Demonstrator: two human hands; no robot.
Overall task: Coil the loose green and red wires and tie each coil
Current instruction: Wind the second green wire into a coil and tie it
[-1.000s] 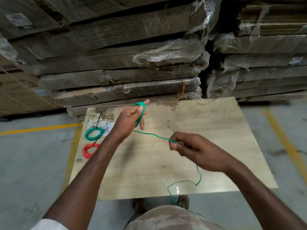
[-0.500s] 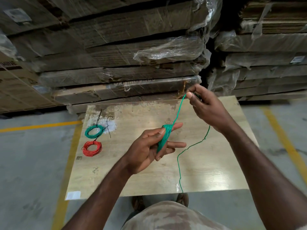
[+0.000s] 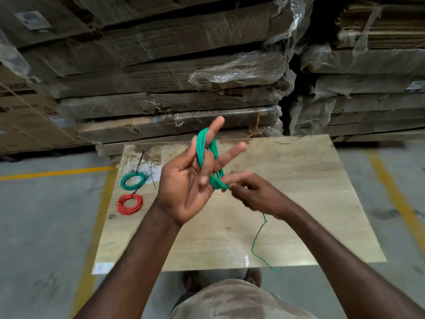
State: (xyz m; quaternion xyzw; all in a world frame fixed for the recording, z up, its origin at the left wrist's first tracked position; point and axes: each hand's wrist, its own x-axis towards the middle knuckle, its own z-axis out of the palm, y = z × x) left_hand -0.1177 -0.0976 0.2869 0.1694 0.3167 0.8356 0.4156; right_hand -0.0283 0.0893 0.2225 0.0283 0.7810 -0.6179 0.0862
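item: green wire (image 3: 208, 157), part-wound. held above the board (image 3: 299, 203), looped round the spread fingers of the left hand (image 3: 184, 187), palm up. right hand (image 3: 255, 194) pinches the strand at the loops' lower end; half a second ago it was raised far from the coil. loose tail (image 3: 258, 238) now short, trailing over the near edge, so winding looks nearly done. tying not yet begun. finished green coil (image 3: 133, 180) and red coil (image 3: 129, 204) lie at the board's left.
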